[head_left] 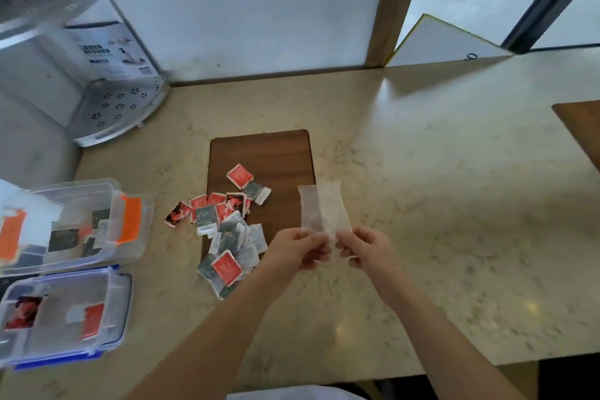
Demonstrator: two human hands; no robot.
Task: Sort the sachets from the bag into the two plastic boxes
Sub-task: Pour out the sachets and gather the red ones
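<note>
Now the clear plastic bag [323, 209] looks empty, a thin crinkled see-through sleeve standing up above the counter [422, 172], and I pinch its lower edge with both hands: my left hand [297, 248] at one corner, my right hand [365, 248] at the other, fingers curled onto the film. The sachets [224, 227] lie in a loose heap just left of the bag, red ones and dark grey ones mixed, partly on the brown wooden board [263, 153]. I judge the emptying is done and the sorting barely begun. Next I must put the bag aside and pick sachets by colour. The orange-clipped box [130, 221] at the far left holds a few dark ones; the blue-clipped box [123, 308] beside it holds a few red.
</note>
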